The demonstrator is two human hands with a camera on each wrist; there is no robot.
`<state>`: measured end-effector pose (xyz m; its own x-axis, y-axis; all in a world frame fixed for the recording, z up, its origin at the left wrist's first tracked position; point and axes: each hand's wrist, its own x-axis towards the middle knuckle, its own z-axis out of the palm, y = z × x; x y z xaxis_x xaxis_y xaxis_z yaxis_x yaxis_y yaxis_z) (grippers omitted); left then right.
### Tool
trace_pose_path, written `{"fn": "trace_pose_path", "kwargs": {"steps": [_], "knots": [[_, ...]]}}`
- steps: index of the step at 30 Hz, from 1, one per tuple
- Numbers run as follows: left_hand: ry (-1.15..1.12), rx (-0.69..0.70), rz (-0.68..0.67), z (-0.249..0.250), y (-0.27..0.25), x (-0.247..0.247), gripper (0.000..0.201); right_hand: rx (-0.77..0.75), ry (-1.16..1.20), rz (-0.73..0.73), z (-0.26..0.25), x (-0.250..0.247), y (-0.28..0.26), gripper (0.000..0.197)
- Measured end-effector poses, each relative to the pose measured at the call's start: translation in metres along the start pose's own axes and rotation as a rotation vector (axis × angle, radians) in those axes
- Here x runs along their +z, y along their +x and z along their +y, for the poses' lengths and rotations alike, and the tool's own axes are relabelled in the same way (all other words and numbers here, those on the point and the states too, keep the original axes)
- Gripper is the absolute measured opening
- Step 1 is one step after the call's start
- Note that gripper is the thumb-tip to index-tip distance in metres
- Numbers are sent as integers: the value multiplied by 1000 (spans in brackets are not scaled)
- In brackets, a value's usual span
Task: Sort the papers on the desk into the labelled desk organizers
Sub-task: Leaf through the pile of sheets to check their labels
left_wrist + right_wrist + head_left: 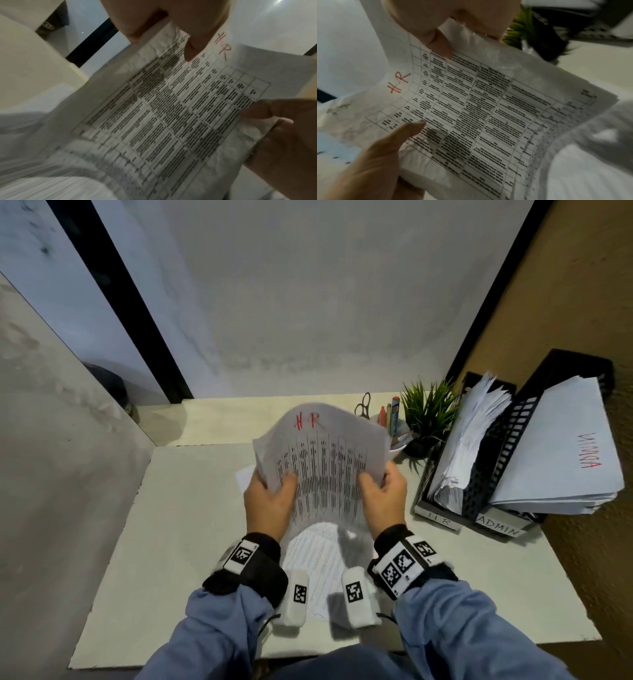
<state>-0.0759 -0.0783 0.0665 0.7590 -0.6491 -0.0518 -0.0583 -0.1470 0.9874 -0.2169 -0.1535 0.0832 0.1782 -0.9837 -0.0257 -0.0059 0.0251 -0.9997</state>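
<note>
Both hands hold up a thin sheaf of printed table papers [323, 460] marked "HR" in red at the top. My left hand [270, 494] pinches its left edge, thumb on the front. My right hand [382, 491] pinches the right edge the same way. The wrist views show the same papers [171, 108] [479, 115] with a thumb on each side. More printed papers [315, 559] lie on the desk under my wrists. At the right stand two black organizers: the one labelled HR [440, 517] holds crumpled sheets, the one labelled ADMIN [498, 529] holds a flat stack.
A small green plant [428, 412], a pen cup [394, 422] and scissors [363, 405] stand at the back right of the pale desk [178, 525], just left of the organizers. A grey wall closes the back; a brown wall runs along the right.
</note>
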Motion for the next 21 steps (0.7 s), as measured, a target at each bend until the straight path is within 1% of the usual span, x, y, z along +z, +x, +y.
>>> {"fn": "trace_pose_path", "kwargs": {"steps": [2, 3, 4, 5, 6, 7, 8, 10, 11, 12, 13, 14, 15, 16, 17, 18, 19, 20, 21], "knots": [[176, -99, -120, -27, -5, -4, 21, 173, -90, -55, 26, -2, -6, 24], [229, -145, -168, -42, -7, -7, 26, 238, -134, -80, 34, -4, -9, 20], [253, -195, -185, -48, -12, -9, 32, 282, -149, -90, 36, -7, -11, 19], [221, -220, -167, -52, -14, -11, 33, 308, -116, -94, 32, -10, -11, 20], [165, -224, -122, -48, -16, -12, 27, 306, -77, -99, 25, -13, -7, 22], [101, -188, -71, -42, -15, -12, 17, 266, -66, -103, 17, -17, 0, 24], [63, -140, -47, -28, -14, -11, 10, 189, -113, -105, 8, -21, 7, 26], [64, -7, -50, -3, -5, -5, 8, 31, -247, -110, -10, -31, 22, 23], [62, 55, -71, 10, 1, -1, 9, -31, -293, -82, -18, -36, 30, 22], [90, 109, -93, 25, 6, 4, 11, -92, -323, -24, -27, -43, 38, 24], [132, 168, -115, 37, 11, 9, 13, -154, -378, 72, -37, -52, 45, 32], [184, 218, -137, 53, 16, 14, 15, -195, -456, 185, -43, -61, 56, 45], [224, 272, -162, 69, 20, 21, 15, -195, -539, 291, -46, -73, 69, 62], [271, 332, -189, 86, 22, 28, 15, -134, -605, 371, -46, -84, 83, 78], [323, 393, -213, 100, 25, 37, 16, -6, -636, 425, -39, -96, 97, 93], [372, 448, -239, 113, 26, 47, 18, 155, -622, 451, -29, -108, 109, 103], [421, 492, -266, 122, 28, 57, 19, 314, -556, 445, -21, -118, 118, 105], [472, 528, -290, 131, 30, 68, 19, 442, -458, 407, -16, -125, 121, 98], [517, 554, -311, 139, 31, 80, 17, 520, -362, 354, -13, -130, 122, 80]]}}
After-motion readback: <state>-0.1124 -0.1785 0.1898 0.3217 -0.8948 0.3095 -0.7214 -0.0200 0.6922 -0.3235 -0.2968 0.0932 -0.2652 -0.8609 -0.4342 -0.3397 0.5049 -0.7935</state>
